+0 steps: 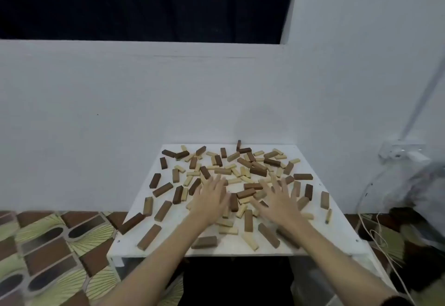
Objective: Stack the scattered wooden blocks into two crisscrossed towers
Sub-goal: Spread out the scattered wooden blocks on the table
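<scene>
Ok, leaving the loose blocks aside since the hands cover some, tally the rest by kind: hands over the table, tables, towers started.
Bare hands, fingers spread over the scattered wooden blocks: 2 (left hand, right hand)
White square table: 1
Towers started: 0
Total: 3

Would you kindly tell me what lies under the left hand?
The left hand lies spread over blocks on the white table; light blocks show at its edge. Whatever lies beneath the palm is covered.
</scene>
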